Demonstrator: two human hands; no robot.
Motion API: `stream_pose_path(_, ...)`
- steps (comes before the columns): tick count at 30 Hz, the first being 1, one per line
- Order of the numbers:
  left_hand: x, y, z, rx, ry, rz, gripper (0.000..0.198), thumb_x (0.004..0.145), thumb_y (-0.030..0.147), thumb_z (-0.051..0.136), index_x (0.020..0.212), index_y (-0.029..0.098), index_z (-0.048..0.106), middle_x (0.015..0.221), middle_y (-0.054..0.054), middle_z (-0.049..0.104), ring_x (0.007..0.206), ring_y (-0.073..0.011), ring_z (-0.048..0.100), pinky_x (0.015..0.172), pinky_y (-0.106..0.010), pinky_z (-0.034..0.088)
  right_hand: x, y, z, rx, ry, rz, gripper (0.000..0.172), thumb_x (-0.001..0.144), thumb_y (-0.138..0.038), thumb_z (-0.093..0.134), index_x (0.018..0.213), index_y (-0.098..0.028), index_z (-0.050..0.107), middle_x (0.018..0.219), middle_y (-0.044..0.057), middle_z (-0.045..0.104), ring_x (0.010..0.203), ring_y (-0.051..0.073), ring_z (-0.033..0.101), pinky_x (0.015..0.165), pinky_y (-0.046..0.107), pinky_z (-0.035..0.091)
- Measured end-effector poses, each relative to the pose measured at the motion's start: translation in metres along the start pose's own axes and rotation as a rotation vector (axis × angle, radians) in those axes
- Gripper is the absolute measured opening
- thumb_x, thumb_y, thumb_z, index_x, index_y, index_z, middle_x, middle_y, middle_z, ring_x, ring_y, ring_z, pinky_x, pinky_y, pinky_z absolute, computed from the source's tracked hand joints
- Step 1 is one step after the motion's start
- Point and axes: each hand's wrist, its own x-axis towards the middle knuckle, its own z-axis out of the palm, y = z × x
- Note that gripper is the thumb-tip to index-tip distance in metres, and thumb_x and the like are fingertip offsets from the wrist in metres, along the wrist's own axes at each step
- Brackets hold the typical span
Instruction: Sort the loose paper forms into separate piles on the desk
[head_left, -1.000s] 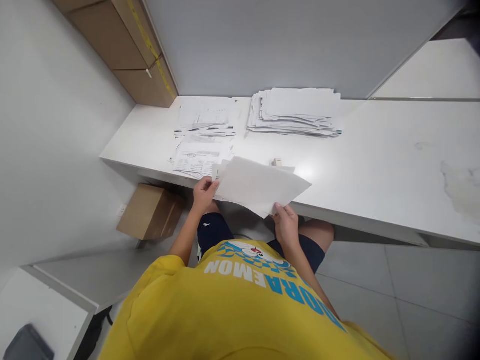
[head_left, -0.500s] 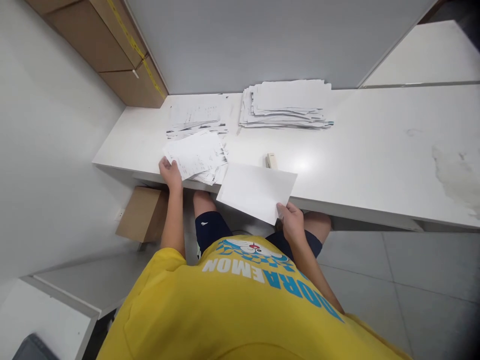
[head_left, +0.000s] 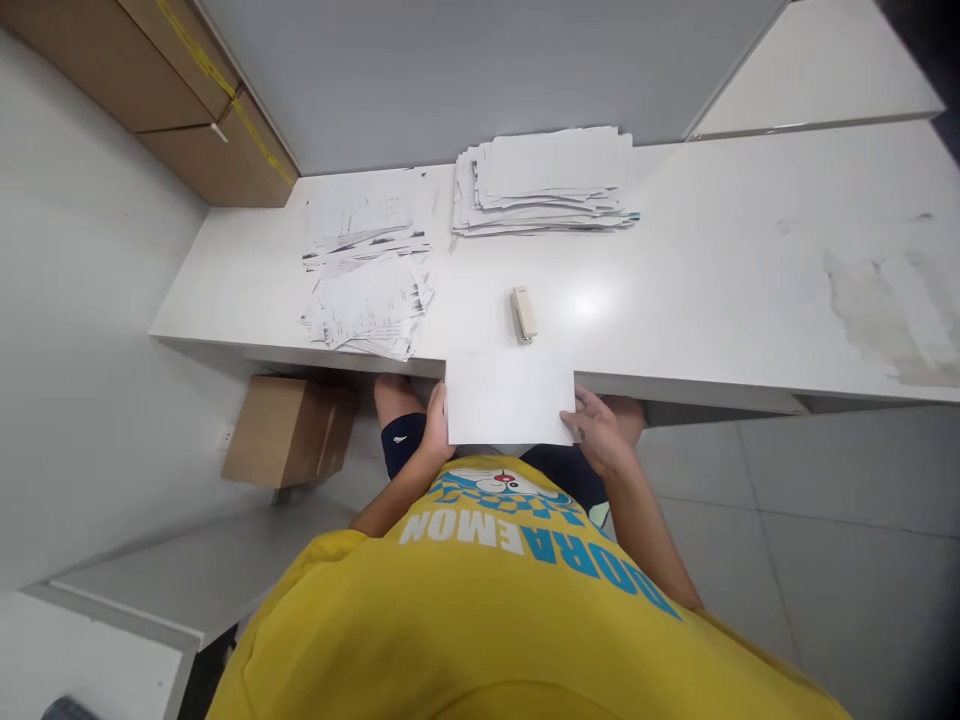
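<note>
A blank white sheet of paper is held level over my lap, its far edge at the desk's front edge. My left hand is closed on its left side, fingers partly hidden under it. At the right edge, my right hand pinches the paper between thumb and fingers. Whether it is one sheet or more, I cannot tell. Just beyond the paper, a beige stapler lies on the desk. Left of it is a loose pile of printed sheets.
The white desk runs along a grey panel. A thick stack of papers lies at the back, with further printed papers to its left. Cardboard boxes stand in the left corner, and another box sits below the desk.
My left hand has left the printed pile and come right to the white paper's left edge. The paper has turned square to me. The head view has shifted slightly, showing the whole stapler.
</note>
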Motion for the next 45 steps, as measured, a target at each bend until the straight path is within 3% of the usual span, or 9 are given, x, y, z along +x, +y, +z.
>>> stream_pose_path(5, 0.023, 0.033, -0.002, 0.184, -0.076, 0.099, 0.062, 0.072, 0.04, 0.08, 0.125, 0.022, 0.053, 0.095, -0.004, 0.07, 0.083, -0.0184, 0.065, 0.072, -0.028, 0.049, 0.002, 0.002, -0.009, -0.004, 0.021, -0.057, 0.062, 0.061, -0.032, 0.078, 0.12, -0.027, 0.06, 0.112, 0.005, 0.072, 0.1, 0.027, 0.066, 0.083, 0.04, 0.053)
stream_pose_path(8, 0.036, 0.047, -0.001, 0.365, -0.07, 0.164, 0.066, 0.075, 0.029, 0.076, 0.135, 0.023, 0.049, 0.072, 0.003, 0.063, 0.063, -0.013, 0.057, 0.062, -0.024, 0.044, 0.007, 0.001, -0.01, -0.035, 0.033, -0.135, 0.067, 0.067, -0.034, 0.075, 0.13, -0.029, 0.054, 0.114, 0.006, 0.07, 0.103, 0.026, 0.066, 0.085, 0.04, 0.053)
stream_pose_path(13, 0.039, 0.055, 0.005, 0.528, -0.041, 0.291, 0.064, 0.078, 0.02, 0.069, 0.139, 0.021, 0.051, 0.057, 0.009, 0.047, 0.052, -0.01, 0.043, 0.058, -0.021, 0.037, 0.015, -0.011, -0.006, -0.108, 0.025, -0.28, 0.066, 0.07, -0.031, 0.071, 0.133, -0.03, 0.052, 0.111, 0.005, 0.07, 0.108, 0.023, 0.064, 0.093, 0.038, 0.05)
stream_pose_path(18, 0.034, 0.049, 0.007, 0.586, -0.022, 0.382, 0.058, 0.082, 0.024, 0.066, 0.138, 0.02, 0.054, 0.055, 0.009, 0.042, 0.052, -0.0096, 0.038, 0.055, -0.02, 0.034, 0.02, -0.019, -0.015, -0.216, 0.018, -0.297, 0.06, 0.072, -0.032, 0.069, 0.131, -0.029, 0.057, 0.117, 0.005, 0.068, 0.112, 0.024, 0.062, 0.098, 0.04, 0.048)
stream_pose_path(22, 0.027, 0.043, 0.008, 0.61, -0.02, 0.434, 0.047, 0.087, 0.031, 0.062, 0.132, 0.019, 0.059, 0.057, 0.008, 0.042, 0.055, -0.0095, 0.039, 0.058, -0.02, 0.036, 0.02, -0.024, -0.023, -0.398, 0.026, -0.276, 0.04, 0.075, -0.035, 0.065, 0.114, -0.026, 0.069, 0.119, 0.005, 0.067, 0.111, 0.025, 0.061, 0.101, 0.043, 0.044)
stream_pose_path(28, 0.024, 0.049, 0.01, 0.687, -0.04, 0.596, 0.034, 0.092, 0.038, 0.055, 0.115, 0.018, 0.068, 0.065, 0.002, 0.054, 0.057, -0.0109, 0.046, 0.059, -0.023, 0.04, 0.016, -0.025, -0.025, -0.468, 0.028, -0.321, 0.031, 0.077, -0.037, 0.064, 0.104, -0.028, 0.074, 0.116, 0.004, 0.069, 0.109, 0.026, 0.061, 0.098, 0.041, 0.046)
stream_pose_path(34, 0.045, 0.051, 0.016, 0.839, -0.093, 0.476, 0.022, 0.089, 0.027, 0.052, 0.092, 0.018, 0.072, 0.074, -0.001, 0.066, 0.059, -0.0115, 0.051, 0.058, -0.023, 0.04, 0.027, -0.027, -0.023, -0.437, 0.08, -0.264, 0.036, 0.074, -0.036, 0.061, 0.105, -0.026, 0.075, 0.107, 0.005, 0.07, 0.099, 0.025, 0.062, 0.088, 0.04, 0.049)
stream_pose_path(41, 0.042, 0.043, 0.026, 0.889, -0.118, 0.424, 0.023, 0.088, 0.025, 0.051, 0.093, 0.017, 0.072, 0.07, 0.0, 0.065, 0.059, -0.0119, 0.052, 0.058, -0.022, 0.039, 0.027, -0.045, -0.035, -0.545, 0.095, -0.271, 0.036, 0.071, -0.029, 0.057, 0.101, -0.023, 0.075, 0.095, 0.005, 0.07, 0.087, 0.023, 0.061, 0.081, 0.038, 0.049)
stream_pose_path(45, 0.035, 0.045, 0.03, 0.978, -0.13, 0.445, 0.026, 0.091, 0.025, 0.049, 0.1, 0.018, 0.072, 0.067, 0.001, 0.063, 0.058, -0.0128, 0.053, 0.06, -0.024, 0.041, 0.033, -0.047, -0.036, -0.541, 0.134, -0.306, 0.038, 0.07, -0.026, 0.054, 0.101, -0.021, 0.075, 0.102, 0.006, 0.071, 0.091, 0.024, 0.062, 0.083, 0.038, 0.049)
